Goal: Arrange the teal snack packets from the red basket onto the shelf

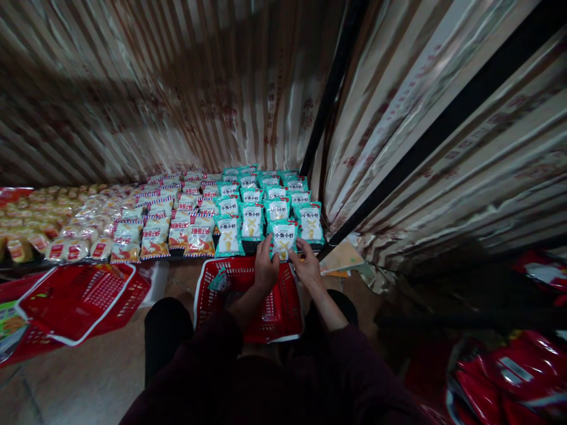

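Observation:
Between my two hands is a teal and white snack bag [284, 235], upright at the front of the teal rows. My left hand [267, 265] grips its lower left edge, thumb in front. On the lower right edge, my right hand [306, 264] has its fingers round the side. Matching teal bags [252, 221] stand in several rows behind and beside it. Directly below my hands sits a red shopping basket [204, 304] with a white rim, with a teal packet [218, 280] inside at its left. My forearms hide part of the basket.
Left of the teal bags stand white and orange snack bags [155, 236], then small round packaged items [75, 249]. Another red basket [84, 295] lies at left on the tiled floor [101, 354]. Black poles [376, 195] and draped patterned sheeting [221, 88] border the display. Red packages [522, 372] lie at right.

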`<act>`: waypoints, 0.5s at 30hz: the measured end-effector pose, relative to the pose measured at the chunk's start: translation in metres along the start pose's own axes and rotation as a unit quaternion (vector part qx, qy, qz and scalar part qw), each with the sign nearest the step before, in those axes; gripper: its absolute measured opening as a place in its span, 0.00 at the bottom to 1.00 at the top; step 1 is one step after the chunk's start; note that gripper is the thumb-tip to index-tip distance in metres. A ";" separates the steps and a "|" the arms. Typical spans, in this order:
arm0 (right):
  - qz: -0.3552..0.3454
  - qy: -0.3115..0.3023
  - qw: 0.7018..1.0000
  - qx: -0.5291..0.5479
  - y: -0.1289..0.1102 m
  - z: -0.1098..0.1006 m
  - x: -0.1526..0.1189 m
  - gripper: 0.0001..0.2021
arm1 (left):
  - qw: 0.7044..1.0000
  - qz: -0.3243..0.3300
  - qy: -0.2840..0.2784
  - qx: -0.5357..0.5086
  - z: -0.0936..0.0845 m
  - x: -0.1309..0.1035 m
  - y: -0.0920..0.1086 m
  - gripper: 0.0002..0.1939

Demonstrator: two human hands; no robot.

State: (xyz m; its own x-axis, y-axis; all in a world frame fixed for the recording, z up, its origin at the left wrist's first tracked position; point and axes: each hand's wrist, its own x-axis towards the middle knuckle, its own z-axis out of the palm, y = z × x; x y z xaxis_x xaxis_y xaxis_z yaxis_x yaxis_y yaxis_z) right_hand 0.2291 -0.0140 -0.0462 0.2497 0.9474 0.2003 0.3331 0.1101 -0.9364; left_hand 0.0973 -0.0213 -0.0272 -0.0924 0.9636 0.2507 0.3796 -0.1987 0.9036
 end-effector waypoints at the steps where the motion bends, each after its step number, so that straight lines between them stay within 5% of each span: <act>1: -0.010 0.002 1.000 -0.017 -0.001 0.000 0.003 0.26 | 1.000 0.008 0.001 0.004 0.001 0.003 0.000 0.29; 15: -0.083 0.045 0.983 -0.158 -0.002 0.012 0.030 0.26 | 0.997 0.047 0.035 0.046 0.022 0.033 -0.016 0.28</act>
State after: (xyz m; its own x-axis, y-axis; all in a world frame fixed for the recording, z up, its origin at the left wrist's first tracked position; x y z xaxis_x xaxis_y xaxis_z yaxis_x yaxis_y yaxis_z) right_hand 0.2246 0.0180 -0.0416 0.2430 0.8923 0.3804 0.6380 0.1484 -0.7556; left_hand 0.1086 0.0182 -0.0412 -0.1154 0.9259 0.3598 0.4726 -0.2674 0.8397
